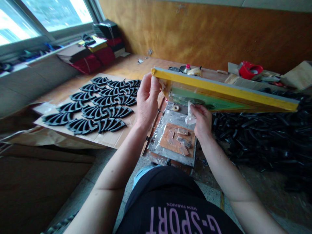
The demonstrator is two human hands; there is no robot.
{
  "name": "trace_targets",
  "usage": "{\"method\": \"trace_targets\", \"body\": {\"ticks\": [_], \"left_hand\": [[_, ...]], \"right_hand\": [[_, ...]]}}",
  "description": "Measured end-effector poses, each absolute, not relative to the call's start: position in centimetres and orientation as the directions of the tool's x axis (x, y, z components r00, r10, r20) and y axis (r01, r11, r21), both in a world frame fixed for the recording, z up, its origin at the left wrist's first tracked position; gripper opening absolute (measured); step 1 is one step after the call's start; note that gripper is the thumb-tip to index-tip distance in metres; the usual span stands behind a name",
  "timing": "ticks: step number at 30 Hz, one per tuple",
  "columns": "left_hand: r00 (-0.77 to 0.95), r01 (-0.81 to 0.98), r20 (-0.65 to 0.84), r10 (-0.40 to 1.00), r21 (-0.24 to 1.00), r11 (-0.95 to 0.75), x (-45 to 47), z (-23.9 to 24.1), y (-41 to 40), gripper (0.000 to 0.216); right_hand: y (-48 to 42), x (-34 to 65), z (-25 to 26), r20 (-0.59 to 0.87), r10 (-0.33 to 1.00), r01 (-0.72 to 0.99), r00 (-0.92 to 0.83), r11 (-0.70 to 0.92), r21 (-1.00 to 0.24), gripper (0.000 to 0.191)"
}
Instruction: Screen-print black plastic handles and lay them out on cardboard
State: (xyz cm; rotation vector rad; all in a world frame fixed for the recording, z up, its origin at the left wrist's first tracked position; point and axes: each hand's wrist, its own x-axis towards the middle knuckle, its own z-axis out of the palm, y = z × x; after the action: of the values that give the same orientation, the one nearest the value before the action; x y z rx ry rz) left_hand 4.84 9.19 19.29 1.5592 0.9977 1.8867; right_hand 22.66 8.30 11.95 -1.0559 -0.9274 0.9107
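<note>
A screen-printing frame [224, 89] with yellow edges and a green mesh is tilted up in front of me. My left hand [148, 97] is closed on its left corner, thumb toward me. Pinched in my right hand [202, 122] is a crumpled white cloth [190, 114], close to the underside of the mesh; whether it touches is unclear. Below lies a grey metal plate [156, 143] bearing a brown board [168, 143] with several small blocks. A roll of tape [175, 108] rests near the plate's far end.
Black curved parts [95, 107] lie in rows on cardboard [107, 141] at left. A big heap of black pieces [253, 139] fills the right side. Behind the frame are a red-capped bottle [187, 69] and a red tape dispenser [250, 70]. Stacked bundles [90, 58] sit by the window.
</note>
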Motion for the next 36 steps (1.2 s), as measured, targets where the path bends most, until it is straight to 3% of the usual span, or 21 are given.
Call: {"method": "trace_targets", "body": {"ticks": [13, 27, 36], "left_hand": [[-0.218, 0.084, 0.629, 0.746, 0.774, -0.627, 4.84, 19.16, 9.42, 0.038], [-0.214, 0.074, 0.625, 0.751, 0.777, -0.625, 4.83, 19.39, 9.33, 0.042], [-0.225, 0.097, 0.628, 0.745, 0.775, -0.624, 4.84, 19.13, 9.48, 0.041]], "right_hand": [[8.03, 23.07, 11.6, 0.155, 0.928, -0.193, 0.338, 0.229, -0.954, 0.02], [8.26, 22.71, 11.58, 0.196, 0.928, -0.104, 0.316, 0.239, -0.965, 0.022], [8.29, 22.98, 11.64, 0.175, 0.929, -0.16, 0.325, 0.237, -0.958, 0.022]]}}
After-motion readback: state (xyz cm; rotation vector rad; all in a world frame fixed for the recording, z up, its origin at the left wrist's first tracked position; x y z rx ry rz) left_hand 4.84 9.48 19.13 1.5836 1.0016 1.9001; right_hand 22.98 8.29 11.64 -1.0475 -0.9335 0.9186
